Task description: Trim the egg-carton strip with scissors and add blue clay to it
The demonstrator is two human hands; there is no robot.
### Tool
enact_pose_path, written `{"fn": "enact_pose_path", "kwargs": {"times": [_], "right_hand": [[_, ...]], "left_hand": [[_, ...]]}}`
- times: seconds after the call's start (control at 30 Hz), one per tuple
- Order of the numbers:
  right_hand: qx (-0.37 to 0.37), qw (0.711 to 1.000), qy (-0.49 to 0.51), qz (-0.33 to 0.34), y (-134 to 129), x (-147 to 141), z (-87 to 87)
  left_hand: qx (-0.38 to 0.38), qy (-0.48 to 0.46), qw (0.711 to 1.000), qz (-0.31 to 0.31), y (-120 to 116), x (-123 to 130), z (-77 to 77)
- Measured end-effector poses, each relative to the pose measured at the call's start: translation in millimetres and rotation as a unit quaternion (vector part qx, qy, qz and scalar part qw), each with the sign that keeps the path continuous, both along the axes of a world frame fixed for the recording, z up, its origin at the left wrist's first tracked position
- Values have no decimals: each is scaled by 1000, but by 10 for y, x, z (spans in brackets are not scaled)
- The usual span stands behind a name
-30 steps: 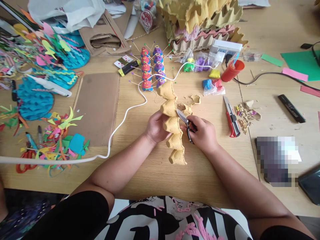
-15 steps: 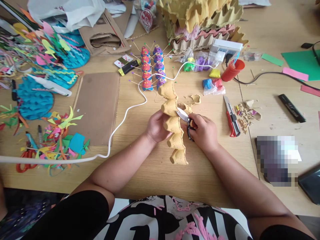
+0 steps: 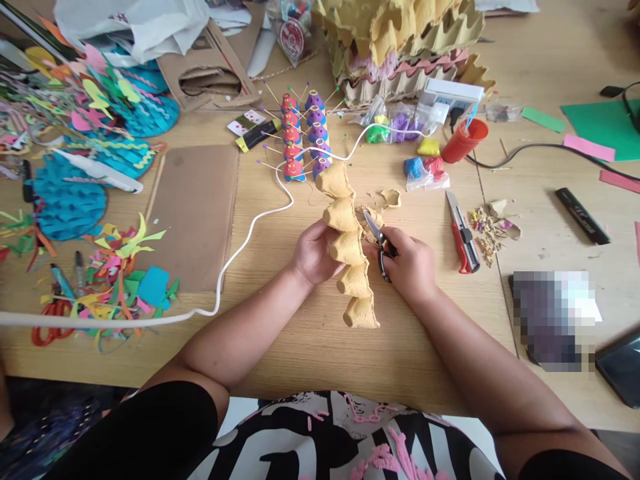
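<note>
A yellow egg-carton strip (image 3: pixel 349 247) with several cups runs lengthwise in front of me. My left hand (image 3: pixel 316 255) grips it from the left, its fingers partly hidden behind the strip. My right hand (image 3: pixel 411 261) is closed round the black handles of a pair of scissors (image 3: pixel 375 229). The blades point up and left, just right of the strip and apart from it. Carton scraps (image 3: pixel 391 198) lie on the table beyond the blades. Two painted cup rows, a red one (image 3: pixel 293 137) and a purple one (image 3: pixel 318 133), stand behind the strip's far end.
A red utility knife (image 3: pixel 465 237) lies right of my right hand, near small debris. A red cup (image 3: pixel 465 141) leans by a power strip (image 3: pixel 454 92). A white cable (image 3: pixel 250 230) crosses the left side. Cardboard (image 3: pixel 195 217) and paper scraps (image 3: pixel 125 283) lie left; egg trays (image 3: pixel 400 40) are stacked behind.
The scissors have moved off the strip's edge, slightly right, and their blades now look closer together. The strip's near end has swung a little to the right.
</note>
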State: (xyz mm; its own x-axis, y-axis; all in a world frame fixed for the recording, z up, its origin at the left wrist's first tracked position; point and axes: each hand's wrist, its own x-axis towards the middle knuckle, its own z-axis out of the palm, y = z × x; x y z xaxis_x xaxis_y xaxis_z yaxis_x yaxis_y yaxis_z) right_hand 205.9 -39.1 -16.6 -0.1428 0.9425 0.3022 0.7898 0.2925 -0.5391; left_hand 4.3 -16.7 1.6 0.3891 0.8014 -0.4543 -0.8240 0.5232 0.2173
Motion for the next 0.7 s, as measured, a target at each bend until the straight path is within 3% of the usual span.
{"fn": "enact_pose_path", "kwargs": {"times": [0.23,0.43,0.7], "right_hand": [[-29,999,35,23,-9,-20,50],[6,999,-1,51,-5,-33,78],[42,997,-56,46,16,11,38]], "left_hand": [[-1,12,1000,-10,4,7,-2],[34,-6,999,-28,9,15,-36],[-7,12,1000,-25,11,0,-61]]}}
